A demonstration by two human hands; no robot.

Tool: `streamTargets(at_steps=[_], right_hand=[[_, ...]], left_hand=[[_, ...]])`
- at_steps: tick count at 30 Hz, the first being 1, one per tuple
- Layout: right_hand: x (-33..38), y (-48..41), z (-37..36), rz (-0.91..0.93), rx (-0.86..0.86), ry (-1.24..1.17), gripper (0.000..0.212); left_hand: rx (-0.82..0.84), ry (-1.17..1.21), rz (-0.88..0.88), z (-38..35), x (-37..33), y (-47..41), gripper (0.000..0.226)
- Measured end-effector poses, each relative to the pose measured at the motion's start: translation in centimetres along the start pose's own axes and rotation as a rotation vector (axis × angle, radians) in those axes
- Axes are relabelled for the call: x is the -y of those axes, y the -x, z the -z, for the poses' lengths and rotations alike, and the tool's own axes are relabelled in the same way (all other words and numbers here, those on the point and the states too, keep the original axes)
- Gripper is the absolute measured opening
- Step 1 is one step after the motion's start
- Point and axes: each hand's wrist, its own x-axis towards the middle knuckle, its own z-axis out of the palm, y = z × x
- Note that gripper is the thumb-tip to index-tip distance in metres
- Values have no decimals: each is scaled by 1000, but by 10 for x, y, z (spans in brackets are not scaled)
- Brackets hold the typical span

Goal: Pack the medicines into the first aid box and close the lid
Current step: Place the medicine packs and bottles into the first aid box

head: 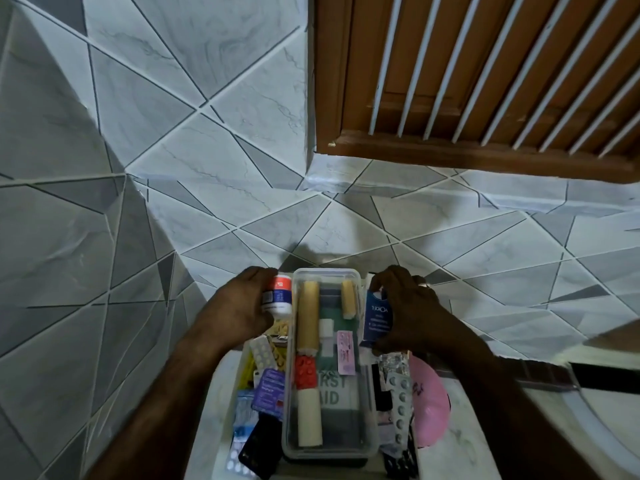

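left hand point(239, 303) is wrapped round a white bottle point(277, 296) just left of the clear tray point(363, 441), right hand point(408, 311) grips a blue carton point(378, 315) on its right side. tray's got rolls point(308, 315) in it, sitting over the box. blister packs point(263, 353) piled both sides.

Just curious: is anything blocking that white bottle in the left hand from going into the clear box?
Nothing visible. The left hand holds the white bottle just outside the open clear box, beside its left wall.
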Motion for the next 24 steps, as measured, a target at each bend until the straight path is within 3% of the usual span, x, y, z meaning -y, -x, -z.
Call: streamTargets(at_steps=[6, 12, 24], right_hand=[[28, 8, -16, 85, 58, -28, 90], [33, 15, -55, 101, 153, 108, 95], [21, -7, -75, 64, 185, 184, 102]], left_hand=[[-13, 69, -121, -24, -27, -22, 69], [-30, -90, -127, -68, -29, -57, 59], [166, -162, -86, -103, -26, -78, 70]])
